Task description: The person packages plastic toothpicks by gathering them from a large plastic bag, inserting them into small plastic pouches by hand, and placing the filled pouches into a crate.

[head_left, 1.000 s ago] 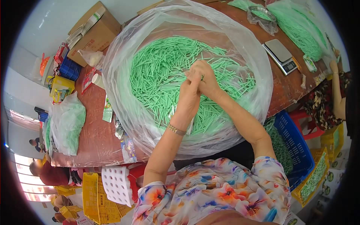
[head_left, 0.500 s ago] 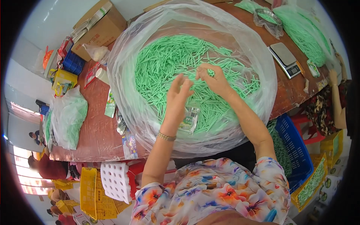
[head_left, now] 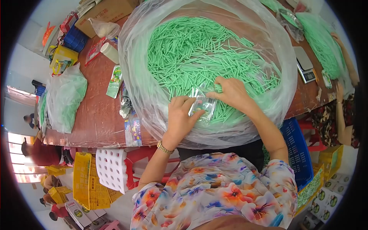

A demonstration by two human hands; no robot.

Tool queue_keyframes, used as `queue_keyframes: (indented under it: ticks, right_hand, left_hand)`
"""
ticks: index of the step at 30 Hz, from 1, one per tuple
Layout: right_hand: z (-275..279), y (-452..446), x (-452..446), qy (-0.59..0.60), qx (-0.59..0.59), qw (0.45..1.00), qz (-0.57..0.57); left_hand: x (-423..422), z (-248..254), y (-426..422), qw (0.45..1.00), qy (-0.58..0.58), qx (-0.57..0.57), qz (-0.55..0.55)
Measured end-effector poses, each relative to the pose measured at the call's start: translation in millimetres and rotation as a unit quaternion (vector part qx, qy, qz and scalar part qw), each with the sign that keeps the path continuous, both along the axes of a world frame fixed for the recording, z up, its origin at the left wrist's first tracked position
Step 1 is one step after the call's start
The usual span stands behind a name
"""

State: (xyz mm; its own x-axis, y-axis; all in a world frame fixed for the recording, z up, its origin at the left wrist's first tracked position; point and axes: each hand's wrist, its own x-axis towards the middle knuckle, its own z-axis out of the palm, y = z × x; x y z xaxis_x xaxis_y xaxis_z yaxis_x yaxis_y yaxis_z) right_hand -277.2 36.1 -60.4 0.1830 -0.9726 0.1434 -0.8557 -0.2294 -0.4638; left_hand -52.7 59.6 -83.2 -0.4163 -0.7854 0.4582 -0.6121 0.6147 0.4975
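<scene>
My left hand (head_left: pixel 181 117) pinches a small clear plastic packet (head_left: pixel 206 105) with printing on it, the thumb lying across its face. In my right hand (head_left: pixel 234 94) is a bundle of thin green sticks (head_left: pixel 218 88), held at the packet's upper end. Whether the sticks' ends are inside the packet I cannot tell. Beneath both hands spreads a big heap of loose green sticks (head_left: pixel 184 42), lying in a large, wide-open clear plastic bag (head_left: pixel 132 76) on the table.
A digital scale (head_left: pixel 305 65) stands on the brown table (head_left: pixel 97 111) at right, near another bag of green sticks (head_left: pixel 320 42) and a co-worker's arm (head_left: pixel 340 103). Left are a white cup (head_left: pixel 110 52) and a filled plastic bag (head_left: pixel 67 101). A blue crate (head_left: pixel 297 149) stands below.
Both hands have come down and nearer to me. My left hand, empty before, now grips the packet that lay on the sticks. My right hand brought its stick bundle to it. The view has shifted.
</scene>
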Motion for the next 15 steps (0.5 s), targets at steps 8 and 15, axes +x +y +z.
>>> queue_keyframes:
  ticks: [8, 15]
  right_hand:
    - [-14.3, 0.7, -11.3, 0.005, 0.012, 1.0, 0.018]
    - [15.4, 20.4, -18.0, -0.007, -0.13, 0.991, 0.012]
  left_hand:
    - [-9.8, -2.0, -10.8, 1.0, -0.016, -0.005, 0.005]
    - [-12.1, 13.8, -32.6, 0.992, 0.033, -0.109, 0.053]
